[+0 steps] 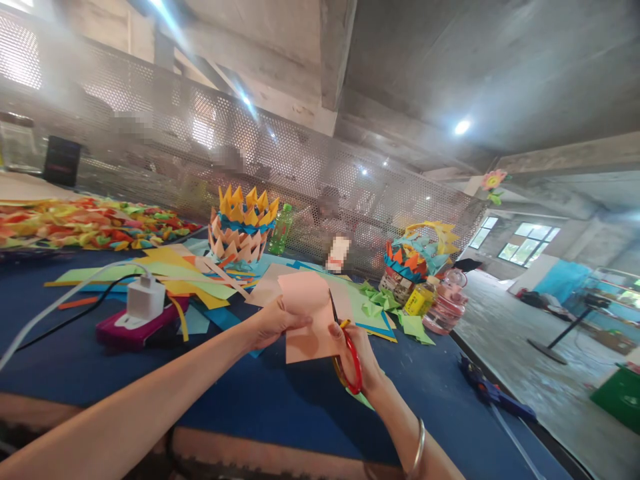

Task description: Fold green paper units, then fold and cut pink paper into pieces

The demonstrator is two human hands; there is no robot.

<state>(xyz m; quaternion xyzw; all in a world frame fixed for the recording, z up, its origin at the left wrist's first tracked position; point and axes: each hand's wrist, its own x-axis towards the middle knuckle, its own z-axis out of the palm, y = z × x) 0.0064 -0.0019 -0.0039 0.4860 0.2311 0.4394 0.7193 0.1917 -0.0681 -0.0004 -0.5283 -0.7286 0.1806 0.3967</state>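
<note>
Above the blue tabletop, my left hand (274, 321) pinches a piece of pale pink paper (310, 340) by its left side. The paper's upper part curls over. My right hand (361, 347) is closed around scissors (356, 373) with red and yellow handles. Their dark blades point up and lie along the paper's right edge; whether they are cutting into it I cannot tell. Behind the paper, more coloured sheets (270, 285) lie spread on the table. Folded green paper pieces (373, 300) lie beyond my right hand.
A purple power strip (120, 332) with a white charger (145, 298) stands at left, cables trailing. A pile of paper scraps (95, 223), an orange-topped paper basket (243, 227), bottles (445, 303) and another basket (407, 263) line the back. A glue gun (493, 387) lies right.
</note>
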